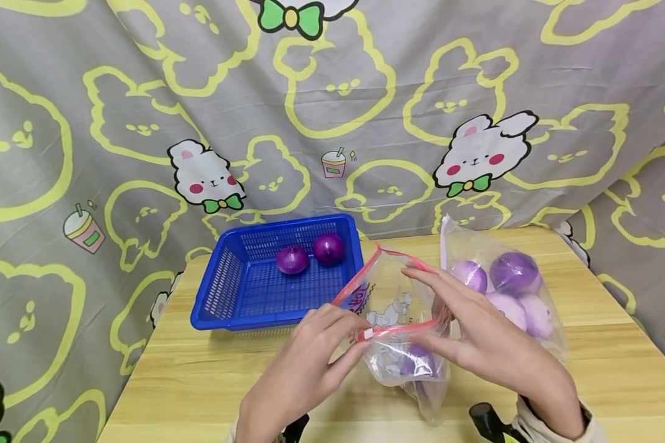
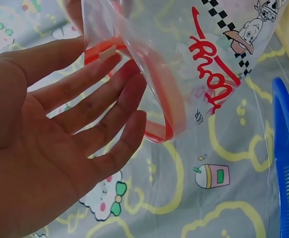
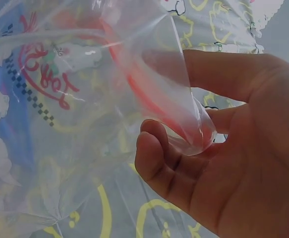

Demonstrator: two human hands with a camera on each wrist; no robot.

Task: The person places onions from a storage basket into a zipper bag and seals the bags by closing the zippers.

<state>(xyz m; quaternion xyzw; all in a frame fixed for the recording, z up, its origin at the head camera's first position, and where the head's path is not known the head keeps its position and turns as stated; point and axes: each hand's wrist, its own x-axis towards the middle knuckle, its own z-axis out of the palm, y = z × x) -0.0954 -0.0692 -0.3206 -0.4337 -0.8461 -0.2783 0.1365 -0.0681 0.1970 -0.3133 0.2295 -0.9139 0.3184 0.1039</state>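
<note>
Zip bag (image 1: 385, 363)'s beside the blue basket (image 1: 249, 298) — left hand (image 1: 313, 357) pinches its rim, right hand (image 1: 490, 335) grips opposite. Looks like some purple onion (image 1: 418, 362)'s in, two onions (image 1: 292, 261) left, mouth unsealed.

Worktop (image 1: 199, 375) is pale wood-grain. A blue basket (image 1: 255, 295) with slotted sides sits near its back left corner. In the basket: one purple onion (image 1: 292, 260), and a second onion (image 1: 329, 249) just beside it, nearer the basket's back right corner. A clear bag (image 1: 484, 241) sits toward the worktop's back right corner; bagged onions (image 1: 514, 272), apparently four, show indistinctly through the plastic. Grey curtain (image 1: 244, 111), printed with yellow outlines, rabbits (image 1: 479, 157) and drink cups (image 1: 334, 165), hangs beyond the back edge.
</note>
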